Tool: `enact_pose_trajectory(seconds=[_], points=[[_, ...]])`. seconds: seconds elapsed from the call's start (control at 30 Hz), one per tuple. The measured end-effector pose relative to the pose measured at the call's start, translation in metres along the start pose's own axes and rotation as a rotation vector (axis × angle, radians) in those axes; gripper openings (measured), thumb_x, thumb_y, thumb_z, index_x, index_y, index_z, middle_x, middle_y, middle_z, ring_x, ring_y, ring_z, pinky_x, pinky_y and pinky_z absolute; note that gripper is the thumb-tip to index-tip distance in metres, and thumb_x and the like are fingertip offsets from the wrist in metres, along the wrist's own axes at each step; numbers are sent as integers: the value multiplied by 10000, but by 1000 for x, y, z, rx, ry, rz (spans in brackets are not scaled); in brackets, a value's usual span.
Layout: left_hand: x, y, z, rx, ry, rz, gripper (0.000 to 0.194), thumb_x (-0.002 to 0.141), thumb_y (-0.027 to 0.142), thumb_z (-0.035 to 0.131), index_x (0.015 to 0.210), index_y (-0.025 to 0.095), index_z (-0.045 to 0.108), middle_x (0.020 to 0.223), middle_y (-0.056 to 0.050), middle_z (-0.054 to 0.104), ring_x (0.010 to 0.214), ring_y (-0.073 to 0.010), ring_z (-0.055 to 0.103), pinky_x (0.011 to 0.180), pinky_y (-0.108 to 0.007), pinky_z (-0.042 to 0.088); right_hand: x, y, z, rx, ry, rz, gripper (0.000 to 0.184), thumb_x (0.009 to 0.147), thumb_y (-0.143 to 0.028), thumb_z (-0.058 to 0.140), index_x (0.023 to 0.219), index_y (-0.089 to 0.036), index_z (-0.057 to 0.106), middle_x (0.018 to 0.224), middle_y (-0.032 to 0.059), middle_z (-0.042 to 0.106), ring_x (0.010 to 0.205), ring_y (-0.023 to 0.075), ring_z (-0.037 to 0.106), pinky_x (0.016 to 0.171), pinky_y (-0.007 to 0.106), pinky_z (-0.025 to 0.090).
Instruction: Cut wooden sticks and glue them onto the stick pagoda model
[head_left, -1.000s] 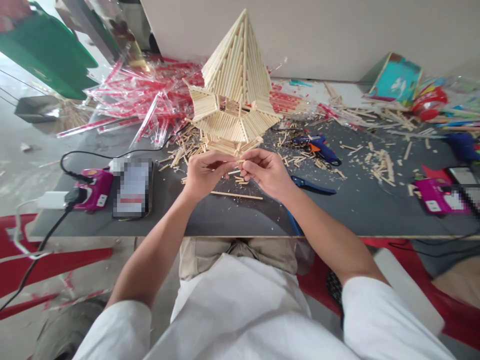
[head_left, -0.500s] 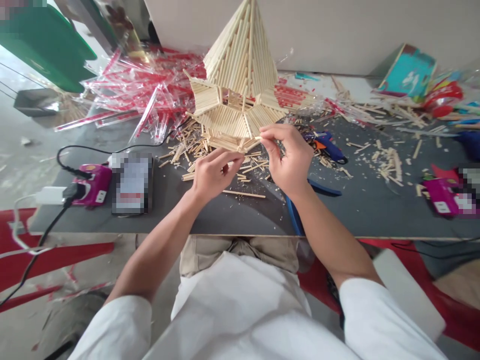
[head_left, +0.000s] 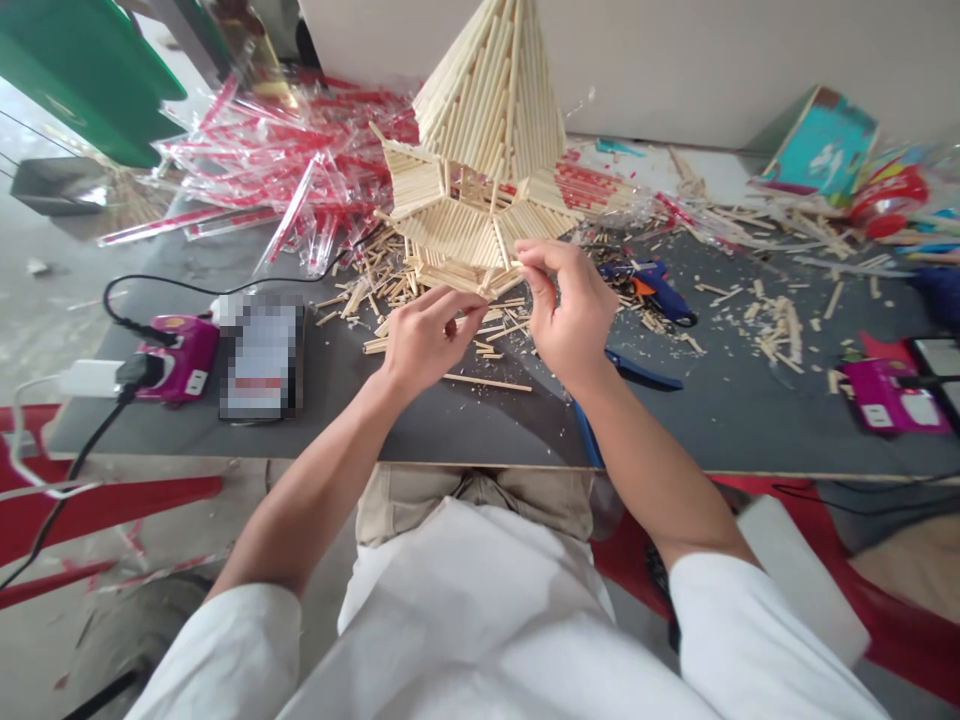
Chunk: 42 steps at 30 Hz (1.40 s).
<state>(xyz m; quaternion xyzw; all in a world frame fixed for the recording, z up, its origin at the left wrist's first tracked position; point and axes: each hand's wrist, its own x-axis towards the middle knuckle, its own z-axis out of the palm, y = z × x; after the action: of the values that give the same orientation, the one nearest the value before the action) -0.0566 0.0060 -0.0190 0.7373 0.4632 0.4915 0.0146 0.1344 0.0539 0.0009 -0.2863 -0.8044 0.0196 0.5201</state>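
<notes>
1. Stick model [head_left: 491, 140] is left of the glue gun [head_left: 654, 290].
2. Left hand [head_left: 429, 338], right hand [head_left: 574, 315] both curled at its lower edge; can't tell if gripping.
3. Probably light, stiff, fragile; I'd grab low.

Ahead of you is the stick pagoda [head_left: 487, 140], your left hand [head_left: 424, 335] and right hand [head_left: 574, 310] at its near rim. Plastic wrappers [head_left: 300, 170] lie behind-left; on the table [head_left: 487, 430], the phone [head_left: 262, 360] sits left, the glue gun [head_left: 661, 296] right, stick scraps [head_left: 781, 328] beyond that.
</notes>
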Motion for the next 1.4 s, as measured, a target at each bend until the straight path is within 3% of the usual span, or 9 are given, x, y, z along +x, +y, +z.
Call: enact_pose_trajectory(seconds=[0.53,1.4], points=[[0,0,-2,-4,-31,-20,113,973,235,653,956,219,763,848,8,751,583,-66,591,595,-217,469,-3,6,6,11,34,-16,229,1099,-274,380,1249,-255,551,1172,47,689,1176,169,685,1037,375,568],[-1,1,1,4,-45,-25,95,949,236,668,923,211,755,830,9,747,557,-61,575,594,-208,453,-1,2,5,-5,-84,81,328,1111,-410,303,1209,-252,573,1181,79,671,1204,192,664,1081,423,546]])
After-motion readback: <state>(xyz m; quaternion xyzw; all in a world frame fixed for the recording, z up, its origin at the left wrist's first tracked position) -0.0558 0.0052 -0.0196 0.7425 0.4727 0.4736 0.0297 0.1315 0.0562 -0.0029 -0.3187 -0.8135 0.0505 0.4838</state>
